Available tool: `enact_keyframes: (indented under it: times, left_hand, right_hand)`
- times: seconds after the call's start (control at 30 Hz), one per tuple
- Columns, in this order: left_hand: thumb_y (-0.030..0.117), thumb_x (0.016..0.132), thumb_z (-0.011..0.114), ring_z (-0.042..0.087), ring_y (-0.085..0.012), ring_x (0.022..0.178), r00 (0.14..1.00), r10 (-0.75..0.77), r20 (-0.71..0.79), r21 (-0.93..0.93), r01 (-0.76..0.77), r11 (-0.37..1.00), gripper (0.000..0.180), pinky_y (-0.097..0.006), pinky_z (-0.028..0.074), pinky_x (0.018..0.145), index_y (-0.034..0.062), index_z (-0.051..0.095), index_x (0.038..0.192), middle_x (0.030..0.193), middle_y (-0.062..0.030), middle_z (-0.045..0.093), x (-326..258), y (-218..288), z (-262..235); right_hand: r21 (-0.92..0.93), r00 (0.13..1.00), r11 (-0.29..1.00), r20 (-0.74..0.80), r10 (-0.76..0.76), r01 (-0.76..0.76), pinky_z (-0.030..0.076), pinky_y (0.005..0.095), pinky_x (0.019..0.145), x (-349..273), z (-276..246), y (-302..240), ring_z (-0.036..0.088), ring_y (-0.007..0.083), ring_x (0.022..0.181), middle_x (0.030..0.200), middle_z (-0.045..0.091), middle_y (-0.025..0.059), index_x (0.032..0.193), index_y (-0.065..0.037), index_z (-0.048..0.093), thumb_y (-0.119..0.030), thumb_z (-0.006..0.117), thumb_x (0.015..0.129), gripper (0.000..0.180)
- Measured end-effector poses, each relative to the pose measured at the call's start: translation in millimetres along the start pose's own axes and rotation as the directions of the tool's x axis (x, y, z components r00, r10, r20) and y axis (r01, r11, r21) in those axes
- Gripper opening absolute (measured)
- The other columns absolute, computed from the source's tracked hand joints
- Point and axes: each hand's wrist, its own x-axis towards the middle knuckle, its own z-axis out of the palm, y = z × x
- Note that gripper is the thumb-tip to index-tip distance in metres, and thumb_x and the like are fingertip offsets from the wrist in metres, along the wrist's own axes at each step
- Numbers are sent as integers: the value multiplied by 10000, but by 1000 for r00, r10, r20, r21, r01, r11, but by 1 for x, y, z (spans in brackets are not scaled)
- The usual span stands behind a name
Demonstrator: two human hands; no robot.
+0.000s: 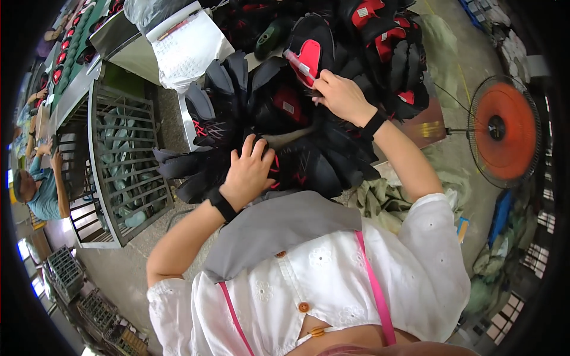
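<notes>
Many at twelve o'clock: seeing black shoes (285, 107) lying heaped across the centre, showing red linings and red lacing here and there. At nine o'clock, seeing a barred metal cage (97, 160) standing on the floor, holding green shoe lasts (135, 219). At three o'clock, noting a fan (494, 127), blurring orange behind its wire guard. At eleven o'clock, finding a pad of white paper (193, 50) lying beside the heap, bearing handwriting. Near the heap's far side, at twelve, picking out a shoe with a red patch (309, 54). Close to centre, toward nine, seeing the left hand (249, 169) spreading curved fingers over dark shoes; not telling whether gripping or merely resting. At one o'clock, seeing the right hand (344, 98) pinching a slim translucent piece (300, 65), holding it slanting across the red patch; not making out its kind, nor any contact with the shoe.
</notes>
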Motion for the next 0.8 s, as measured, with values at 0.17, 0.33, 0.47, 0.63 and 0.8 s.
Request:
enact_keyframes:
  times: [0.17,0.33,0.47,0.63,0.8]
  left_hand:
    - [237,538,760,227,-377,1247,984,-104,-146,124,122,985,609,-560,424,835,71,512,1069,1223,-146,343,12,5,37]
    - [156,680,634,185,-371,1288,973,-143,-183,125,167,978,203,-610,273,938,80,625,869,1273,-151,349,25,8,36]
    - [212,727,561,189,-375,1291,954,15,-299,260,66,963,166,-614,84,999,85,667,710,1231,-119,441,45,1,65]
    - [183,699,565,187,-365,1282,977,-2,-215,200,46,979,166,-621,169,975,69,683,725,1166,-72,469,60,6,72]
    - [177,695,580,176,-380,1284,984,131,-121,342,-83,936,144,-652,213,935,70,676,688,1068,-84,498,60,4,65]
  right_hand:
    - [153,955,980,-249,159,-124,440,359,567,-14,-36,8,548,301,656,743,532,113,767,-14,560,-118,652,716,148]
    - [285,893,911,-257,371,-296,407,290,530,-48,-93,-10,528,241,573,669,518,107,724,28,550,-36,637,722,108]
    - [253,831,891,-334,445,-376,381,264,514,-66,-112,-24,488,178,545,643,499,85,709,26,542,-7,622,723,88]
    - [197,787,887,-410,461,-418,365,250,509,-88,-134,-31,467,151,546,641,502,65,704,24,537,3,616,725,84]
    - [200,716,838,-443,540,-508,360,237,514,-118,-150,-29,456,129,552,645,490,52,699,30,524,-17,618,743,114]
